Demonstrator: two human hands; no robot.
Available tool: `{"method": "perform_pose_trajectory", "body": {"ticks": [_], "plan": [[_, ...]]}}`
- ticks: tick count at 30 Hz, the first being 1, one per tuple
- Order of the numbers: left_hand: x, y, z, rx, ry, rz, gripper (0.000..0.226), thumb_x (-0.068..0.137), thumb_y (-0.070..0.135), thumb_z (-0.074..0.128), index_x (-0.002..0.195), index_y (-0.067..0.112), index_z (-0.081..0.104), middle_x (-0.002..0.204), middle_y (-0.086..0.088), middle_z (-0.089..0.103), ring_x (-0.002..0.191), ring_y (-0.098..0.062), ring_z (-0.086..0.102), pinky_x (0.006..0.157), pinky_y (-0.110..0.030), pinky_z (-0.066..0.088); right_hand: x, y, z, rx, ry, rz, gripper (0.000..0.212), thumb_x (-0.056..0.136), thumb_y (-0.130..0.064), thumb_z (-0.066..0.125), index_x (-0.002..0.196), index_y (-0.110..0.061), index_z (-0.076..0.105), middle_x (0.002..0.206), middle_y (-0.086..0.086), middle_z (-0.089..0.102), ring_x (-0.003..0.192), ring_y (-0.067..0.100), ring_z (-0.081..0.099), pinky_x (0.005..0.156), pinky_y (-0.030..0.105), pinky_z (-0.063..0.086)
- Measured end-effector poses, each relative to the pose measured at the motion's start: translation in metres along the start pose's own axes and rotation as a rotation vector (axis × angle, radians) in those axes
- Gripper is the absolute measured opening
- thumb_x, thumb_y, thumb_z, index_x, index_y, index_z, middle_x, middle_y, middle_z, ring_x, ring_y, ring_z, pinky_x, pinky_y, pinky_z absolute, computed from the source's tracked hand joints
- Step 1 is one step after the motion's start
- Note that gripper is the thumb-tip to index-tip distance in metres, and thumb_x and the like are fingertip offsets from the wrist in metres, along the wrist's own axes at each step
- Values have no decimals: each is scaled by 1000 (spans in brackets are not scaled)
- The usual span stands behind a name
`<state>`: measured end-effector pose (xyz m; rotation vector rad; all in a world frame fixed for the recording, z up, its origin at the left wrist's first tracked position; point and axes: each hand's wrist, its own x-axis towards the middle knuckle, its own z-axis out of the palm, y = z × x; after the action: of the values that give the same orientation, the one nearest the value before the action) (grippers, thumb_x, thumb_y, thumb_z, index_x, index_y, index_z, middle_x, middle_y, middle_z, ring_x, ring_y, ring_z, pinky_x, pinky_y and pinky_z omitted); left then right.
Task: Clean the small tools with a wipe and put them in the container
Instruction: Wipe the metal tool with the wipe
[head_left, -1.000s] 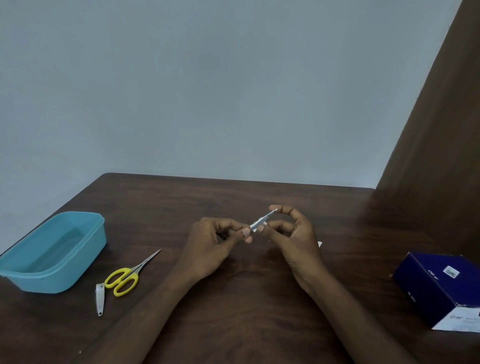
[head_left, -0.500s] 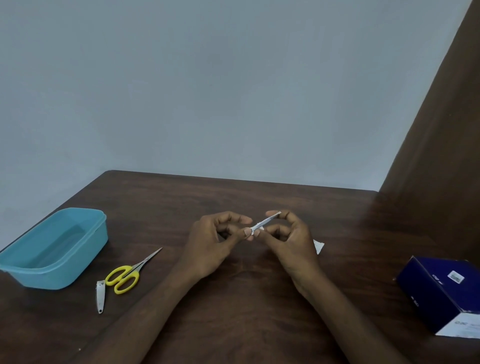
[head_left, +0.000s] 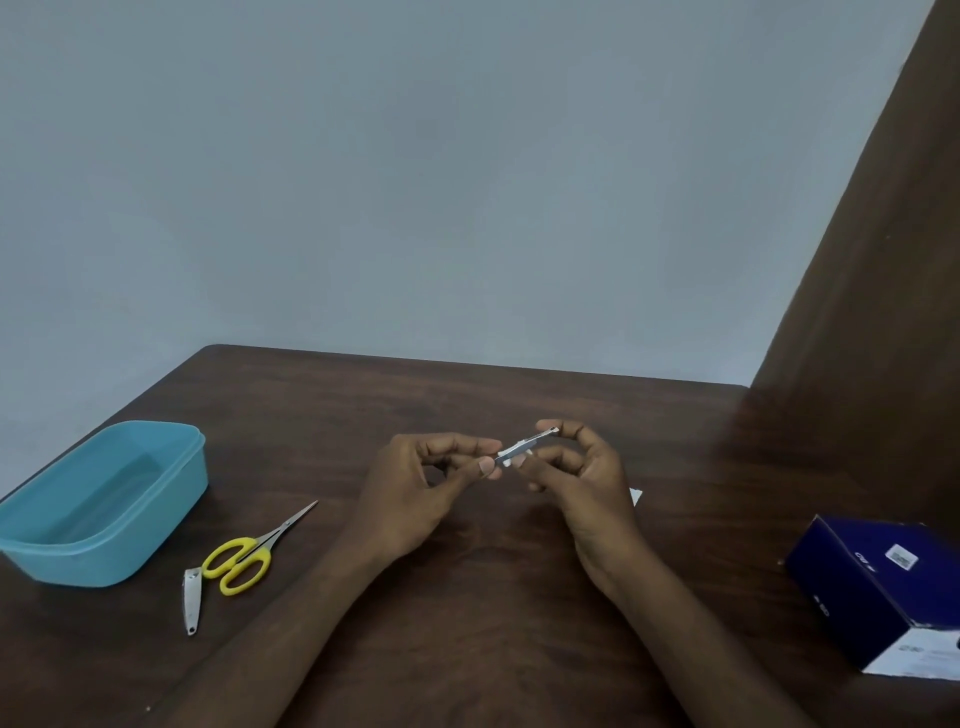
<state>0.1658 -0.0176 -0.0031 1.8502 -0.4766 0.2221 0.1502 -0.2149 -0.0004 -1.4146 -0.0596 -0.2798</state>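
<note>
Both hands are raised over the middle of the brown table. My right hand pinches a small silver metal tool by its far end. My left hand grips the tool's near end between thumb and fingers. A bit of white wipe shows just behind my right hand. Yellow-handled scissors and a silver nail clipper lie on the table at the left. The blue container stands further left, with nothing visible inside it.
A dark blue cardboard box sits at the table's right edge. A brown wooden panel rises on the right. A pale wall stands behind the table's far edge.
Both hands stay on the small tool; the fingers have shifted slightly along it. The view has tilted a little, and nothing on the table has moved.
</note>
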Motion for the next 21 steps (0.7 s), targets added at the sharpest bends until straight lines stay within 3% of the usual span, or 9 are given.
{"method": "perform_pose_trajectory", "body": {"ticks": [5,9,13,16,21], "plan": [[0,-1,-1,-38,9,-24,15,98,28,78,111,31,83,90,14,84,96,-6,79,82,-40,58,4,-1,-4,57,75,6,32,87,4,79,111,-12,64,70,-1,72,63,10,61,68,27,50],[0,0,-1,-49,5,-32,15,98,27,78,111,30,83,90,13,84,95,-6,79,82,-35,57,5,-1,-2,70,38,42,32,86,6,79,111,-10,65,70,1,71,62,13,59,68,28,48],[1,-1,0,-62,18,-35,14,96,30,79,109,30,84,90,12,84,94,-8,80,78,-33,56,12,-4,-13,211,278,46,27,85,6,80,100,-12,67,74,0,73,65,15,59,65,28,50],[1,0,1,-125,47,-44,17,93,31,80,109,27,84,90,9,85,98,-7,80,86,-30,57,13,0,-19,194,387,50,24,86,3,81,100,-13,71,85,6,75,65,13,62,61,22,53],[2,3,1,-163,76,-69,19,94,20,81,113,22,83,92,7,85,99,-5,80,90,-23,55,-1,4,0,24,168,99,16,90,-2,80,104,-7,76,90,12,81,74,14,74,70,27,60]]}}
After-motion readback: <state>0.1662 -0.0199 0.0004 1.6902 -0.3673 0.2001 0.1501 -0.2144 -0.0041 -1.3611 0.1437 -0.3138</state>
